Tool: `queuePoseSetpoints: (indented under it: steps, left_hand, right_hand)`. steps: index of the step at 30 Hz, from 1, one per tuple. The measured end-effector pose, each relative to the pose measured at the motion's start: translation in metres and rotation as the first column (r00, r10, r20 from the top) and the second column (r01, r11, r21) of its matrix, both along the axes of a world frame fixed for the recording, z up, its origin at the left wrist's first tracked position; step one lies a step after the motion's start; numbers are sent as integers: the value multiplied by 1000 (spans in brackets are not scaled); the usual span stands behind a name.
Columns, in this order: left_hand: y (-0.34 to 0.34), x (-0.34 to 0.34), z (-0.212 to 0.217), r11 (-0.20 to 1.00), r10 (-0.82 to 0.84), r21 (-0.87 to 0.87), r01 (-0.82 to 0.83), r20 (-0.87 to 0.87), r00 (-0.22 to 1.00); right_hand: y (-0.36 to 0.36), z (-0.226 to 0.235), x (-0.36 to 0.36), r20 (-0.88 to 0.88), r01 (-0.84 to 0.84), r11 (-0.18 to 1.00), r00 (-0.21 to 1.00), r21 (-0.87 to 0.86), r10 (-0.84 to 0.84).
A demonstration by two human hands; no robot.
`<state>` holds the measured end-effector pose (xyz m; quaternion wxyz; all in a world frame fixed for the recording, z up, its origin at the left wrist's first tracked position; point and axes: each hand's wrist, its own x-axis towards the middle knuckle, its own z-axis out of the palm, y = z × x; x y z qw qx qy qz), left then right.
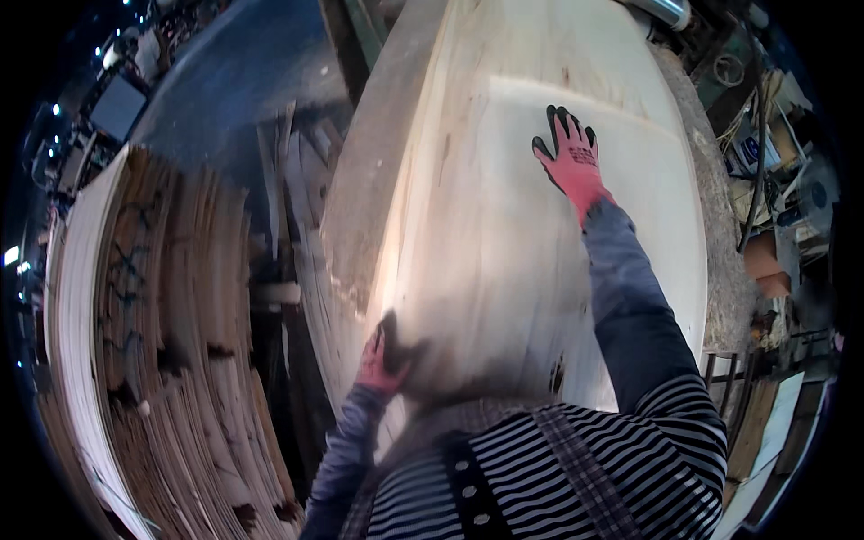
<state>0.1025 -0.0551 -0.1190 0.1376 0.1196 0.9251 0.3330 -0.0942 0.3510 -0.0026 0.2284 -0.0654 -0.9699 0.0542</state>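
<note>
A wide, pale wood veneer sheet (pixel 504 234) lies in front of me on a worn table (pixel 364 207). My right hand (pixel 576 162), in a pink glove with black fingertips, rests flat on its upper right part with the fingers spread. At the sheet's near left edge is my left hand (pixel 382 360), gloved the same way. Its thumb and fingers stand apart and look blurred, and nothing shows between them. A lighter rectangular area with a bright edge spans the sheet around my right hand.
Tall bundles of stacked veneer (pixel 180 360) stand on the left, tied with dark cord. Splintered strips (pixel 292 180) lean beside the table. To the right are cluttered goods, a brown box (pixel 767 265) and more stacked boards (pixel 765 423). A metal cylinder (pixel 666 11) sits at the far right.
</note>
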Motion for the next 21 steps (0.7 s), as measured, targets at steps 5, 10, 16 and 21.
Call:
queuePoseSetpoints:
  steps: [5,10,16,21]
  left_hand:
    - [13,-7,29,980,-139,-161,114,-158,978]
    - [18,-12,54,938,-275,-303,169,-353,894]
    - [20,-33,24,930,-337,-267,252,-351,874]
    - [19,-43,45,904,-381,-328,275,-324,866]
  right_hand:
    - [-66,-3,143,166,-268,955,944,-126,287]
    - [-89,-13,257,266,-210,953,927,-220,266]
    - [-118,-31,326,290,-69,966,947,-249,142]
    - [-139,-31,352,290,-20,961,951,-276,103]
